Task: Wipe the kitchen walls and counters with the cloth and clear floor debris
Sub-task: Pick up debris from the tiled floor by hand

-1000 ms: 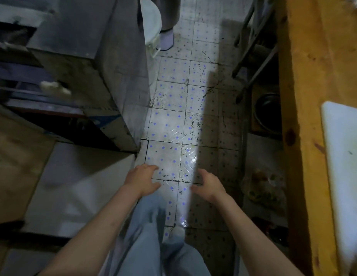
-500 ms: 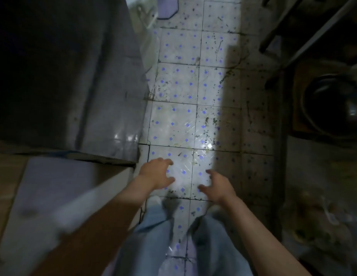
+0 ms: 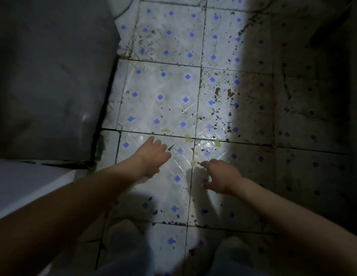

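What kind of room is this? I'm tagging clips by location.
Probably a working kitchen floor, seen from close above. Grimy white tiles with blue dots, yellowish food scraps near the grout lines, and a grey metal cabinet on the left suggest it.

Both forearms are bare, with no sleeve, watch or glove in view. The left hand [image 3: 153, 156] and right hand [image 3: 220, 176] wear no rings that can be made out. Faded light-blue trousers [image 3: 131, 253] cover the 2 legs, dim in shadow.
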The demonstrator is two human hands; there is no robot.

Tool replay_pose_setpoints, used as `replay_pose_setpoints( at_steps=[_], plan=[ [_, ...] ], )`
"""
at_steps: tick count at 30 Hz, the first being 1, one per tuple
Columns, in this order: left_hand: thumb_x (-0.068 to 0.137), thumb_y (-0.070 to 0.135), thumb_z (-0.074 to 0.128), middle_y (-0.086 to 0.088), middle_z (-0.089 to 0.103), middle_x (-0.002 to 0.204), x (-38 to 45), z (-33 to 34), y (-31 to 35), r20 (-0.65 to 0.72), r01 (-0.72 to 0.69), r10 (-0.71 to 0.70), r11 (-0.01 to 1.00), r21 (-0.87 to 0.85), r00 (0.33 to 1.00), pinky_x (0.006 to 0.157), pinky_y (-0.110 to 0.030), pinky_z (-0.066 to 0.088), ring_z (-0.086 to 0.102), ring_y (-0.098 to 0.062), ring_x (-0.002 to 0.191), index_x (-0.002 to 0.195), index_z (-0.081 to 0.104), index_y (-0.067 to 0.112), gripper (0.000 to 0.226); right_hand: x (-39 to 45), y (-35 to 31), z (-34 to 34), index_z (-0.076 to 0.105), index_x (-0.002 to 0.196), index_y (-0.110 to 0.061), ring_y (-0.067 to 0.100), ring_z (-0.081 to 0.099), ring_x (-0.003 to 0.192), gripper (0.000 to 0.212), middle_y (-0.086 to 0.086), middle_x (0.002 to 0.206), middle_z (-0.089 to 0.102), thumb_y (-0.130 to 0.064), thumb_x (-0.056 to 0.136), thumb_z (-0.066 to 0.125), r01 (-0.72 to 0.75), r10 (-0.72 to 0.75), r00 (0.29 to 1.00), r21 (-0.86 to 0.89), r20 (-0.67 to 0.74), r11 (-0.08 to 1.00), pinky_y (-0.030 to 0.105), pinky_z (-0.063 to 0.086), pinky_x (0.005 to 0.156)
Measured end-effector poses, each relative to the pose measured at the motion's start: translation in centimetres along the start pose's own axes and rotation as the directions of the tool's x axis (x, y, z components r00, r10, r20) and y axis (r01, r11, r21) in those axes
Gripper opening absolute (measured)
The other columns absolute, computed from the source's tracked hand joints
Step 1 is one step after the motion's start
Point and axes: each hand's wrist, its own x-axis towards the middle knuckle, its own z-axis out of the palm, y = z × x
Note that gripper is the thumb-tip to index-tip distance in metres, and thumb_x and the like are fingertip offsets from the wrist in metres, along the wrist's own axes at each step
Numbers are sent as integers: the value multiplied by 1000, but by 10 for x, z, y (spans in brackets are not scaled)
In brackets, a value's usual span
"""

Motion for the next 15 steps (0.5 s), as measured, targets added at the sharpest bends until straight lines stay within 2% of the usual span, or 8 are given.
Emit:
replay_pose_setpoints(
  at_steps=[3,5,8,11,13,15],
  plan=[
    [88,36,55,-10,46,131,43,23,0,-84,-70,72,997,22,994,104,-44,27,44,-30,119,131,42,16,49,37,13,19,40,135,-18,28,50,112,57,9,125,51,-40,85,59,120,-131,991,-222,-35,968,39,41,93],
    [86,39,54,-8,51,123,65,38,-3,-153,-87,88,996,17,984,101,-42,29,47,-29,113,123,47,17,43,56,19,26,43,132,-18,27,49,112,53,8,124,51,-36,85,58,151,-176,982,-270,-73,951,38,40,91],
    [80,40,54,-5,59,101,91,60,-10,-315,-95,70,994,-62,947,90,-38,34,55,-27,96,104,56,19,32,79,24,34,48,124,-17,25,50,107,41,7,117,53,-34,87,55,150,-199,963,-249,-184,957,32,37,80],
    [66,42,62,0,60,74,111,73,-17,-455,-129,106,991,-20,884,75,-34,43,59,-24,72,81,62,21,26,99,31,39,49,122,-19,23,52,102,38,4,113,55,-36,88,54,145,-200,932,-193,-302,970,31,36,75],
    [64,44,64,2,59,71,118,79,-20,-510,-142,116,990,-12,852,73,-33,45,59,-22,68,79,62,22,26,108,35,43,50,123,-21,21,53,101,40,3,112,56,-39,87,56,144,-173,917,-106,-359,984,30,39,77],
    [68,46,65,2,61,78,120,82,-18,-502,-160,107,985,-64,858,81,-35,42,60,-22,77,87,63,22,30,111,34,48,52,119,-22,21,52,100,41,2,111,56,-43,85,60,130,-139,910,-50,-392,990,31,40,78]
  ],
)
